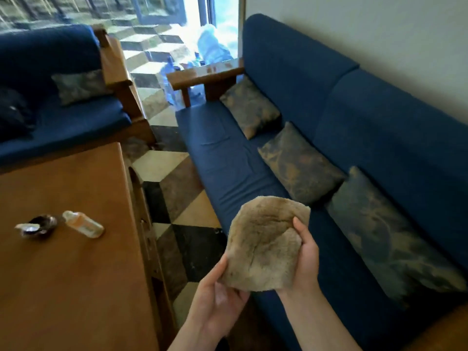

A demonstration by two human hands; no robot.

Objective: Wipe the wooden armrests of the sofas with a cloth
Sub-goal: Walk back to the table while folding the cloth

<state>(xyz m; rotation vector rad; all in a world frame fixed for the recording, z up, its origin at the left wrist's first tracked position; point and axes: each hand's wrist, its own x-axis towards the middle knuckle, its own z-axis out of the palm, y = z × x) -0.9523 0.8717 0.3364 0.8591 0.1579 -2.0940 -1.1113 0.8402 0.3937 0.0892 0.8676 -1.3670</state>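
Blue-sofa room, checkered floor | my left hand (219, 297) and right hand (304, 254) pinched fuzzy tan cloth (266, 244), lower centre | risk: wooden armrest (202, 76) upper centre unreached; loose grip might drop it.

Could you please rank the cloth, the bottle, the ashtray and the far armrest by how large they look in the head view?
1. Cloth, largest, though it is nearest the camera.
2. Far armrest, smaller here but much farther away.
3. Bottle and ashtray on the table: too alike to rank.
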